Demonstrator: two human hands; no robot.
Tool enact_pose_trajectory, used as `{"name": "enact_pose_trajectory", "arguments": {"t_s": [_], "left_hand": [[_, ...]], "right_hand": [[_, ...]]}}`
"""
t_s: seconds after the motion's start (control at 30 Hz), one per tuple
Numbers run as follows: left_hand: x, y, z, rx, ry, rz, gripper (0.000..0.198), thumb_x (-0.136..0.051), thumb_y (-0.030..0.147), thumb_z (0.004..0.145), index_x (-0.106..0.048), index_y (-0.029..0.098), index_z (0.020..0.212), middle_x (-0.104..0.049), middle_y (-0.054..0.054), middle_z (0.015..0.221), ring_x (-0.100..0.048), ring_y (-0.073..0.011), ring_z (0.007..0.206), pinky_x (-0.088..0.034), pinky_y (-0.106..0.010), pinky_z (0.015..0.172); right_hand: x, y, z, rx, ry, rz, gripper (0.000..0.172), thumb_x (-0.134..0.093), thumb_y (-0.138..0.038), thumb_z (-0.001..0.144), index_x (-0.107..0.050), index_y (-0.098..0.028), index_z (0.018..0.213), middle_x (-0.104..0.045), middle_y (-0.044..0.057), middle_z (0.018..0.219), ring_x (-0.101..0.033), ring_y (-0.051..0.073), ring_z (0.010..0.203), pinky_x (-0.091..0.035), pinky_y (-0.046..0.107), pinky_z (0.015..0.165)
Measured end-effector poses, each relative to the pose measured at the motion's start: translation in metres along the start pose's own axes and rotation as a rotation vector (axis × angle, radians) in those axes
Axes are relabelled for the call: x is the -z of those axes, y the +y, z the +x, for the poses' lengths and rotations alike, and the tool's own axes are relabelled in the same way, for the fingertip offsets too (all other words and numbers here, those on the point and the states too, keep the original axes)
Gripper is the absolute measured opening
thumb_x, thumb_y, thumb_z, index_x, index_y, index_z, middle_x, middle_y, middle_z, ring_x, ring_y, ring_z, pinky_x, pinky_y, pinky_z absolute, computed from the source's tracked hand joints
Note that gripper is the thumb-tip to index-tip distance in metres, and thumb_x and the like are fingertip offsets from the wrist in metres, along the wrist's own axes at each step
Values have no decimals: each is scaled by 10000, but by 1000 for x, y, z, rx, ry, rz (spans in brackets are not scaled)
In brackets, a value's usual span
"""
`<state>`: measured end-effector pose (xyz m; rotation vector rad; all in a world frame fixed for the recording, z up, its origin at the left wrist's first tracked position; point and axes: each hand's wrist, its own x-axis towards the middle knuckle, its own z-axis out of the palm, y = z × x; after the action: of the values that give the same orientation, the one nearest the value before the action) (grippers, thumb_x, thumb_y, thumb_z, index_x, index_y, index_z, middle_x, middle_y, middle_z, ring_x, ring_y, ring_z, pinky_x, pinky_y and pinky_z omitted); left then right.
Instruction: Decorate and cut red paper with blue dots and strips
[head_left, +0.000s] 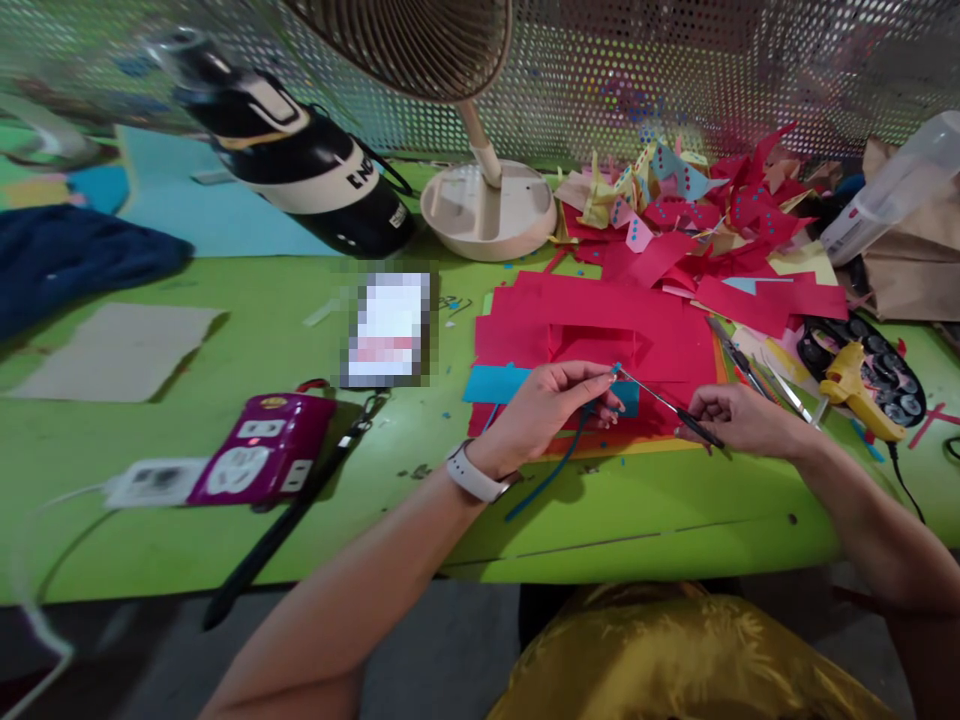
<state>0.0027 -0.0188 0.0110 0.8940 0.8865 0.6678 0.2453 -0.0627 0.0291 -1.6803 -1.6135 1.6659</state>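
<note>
Between its thumb and fingers, my left hand (574, 395) pinches a thin blue paper strip (551, 485), whose long end hangs down over the table edge side of the red paper. My right hand (731, 420) is closed around a slim dark tool (697, 425) with a thin metal shaft. The shaft's tip touches or nearly touches the small blue end at my left fingertips. Under both hands lie stacked red sheets (585, 310), with a wider blue strip (495, 383) across them, partly behind my left hand.
A phone (390, 330) and a purple power socket (262, 450) lie left. Behind stand a black bottle (315, 170) and a fan (487, 210). Red paper scraps (675, 215) pile at the back. A yellow glue gun (859, 390) and a clear bottle (892, 190) are right.
</note>
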Motion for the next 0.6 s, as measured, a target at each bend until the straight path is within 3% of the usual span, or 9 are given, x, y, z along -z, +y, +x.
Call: {"name": "enact_pose_trajectory", "arguments": {"t_s": [0.23, 0.6], "left_hand": [[1, -1, 0, 8, 12, 13, 196, -764, 296, 758, -686, 137, 844, -704, -17, 682, -622, -106, 572, -534, -259, 618], [0, -1, 1, 38, 0, -10, 170, -759, 285, 767, -679, 140, 805, -707, -14, 679, -628, -102, 573, -538, -239, 602]], "right_hand": [[2, 2, -1, 5, -25, -9, 400, -738, -555, 693, -553, -201, 690, -548, -45, 548, -514, 86, 510, -360, 223, 464], [-1, 1, -2, -15, -19, 26, 480, -765, -626, 638, -549, -200, 692, -545, -46, 558, -510, 86, 508, -382, 224, 468]]}}
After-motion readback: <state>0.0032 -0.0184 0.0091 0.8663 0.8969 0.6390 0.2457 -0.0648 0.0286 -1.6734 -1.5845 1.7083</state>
